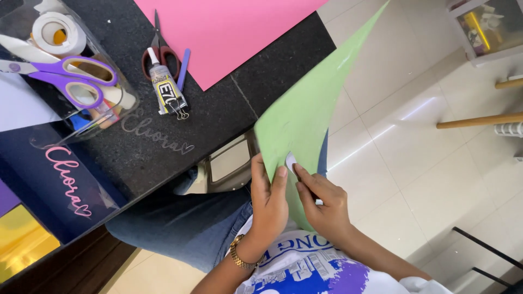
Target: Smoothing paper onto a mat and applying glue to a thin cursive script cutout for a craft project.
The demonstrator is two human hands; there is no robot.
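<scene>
currently i judge the step in hand to be fixing a small white piece (290, 161) to the green sheet (308, 103). my left hand (268, 204) pinches the sheet's lower edge; my right hand (321, 204) is closed on the same edge, thumb pressing the white piece. the hands are together, nearly touching. the next move calls for steady pressure without creasing. the sheet is held over my lap, beside the black table (163, 141); it looks thin, matte, and pointed upward.

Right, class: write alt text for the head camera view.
Two hands, left hand and right hand, pinch the lower edge of a green paper sheet over a lap. Beside it, a dark table holds pink paper, scissors and glue.
</scene>
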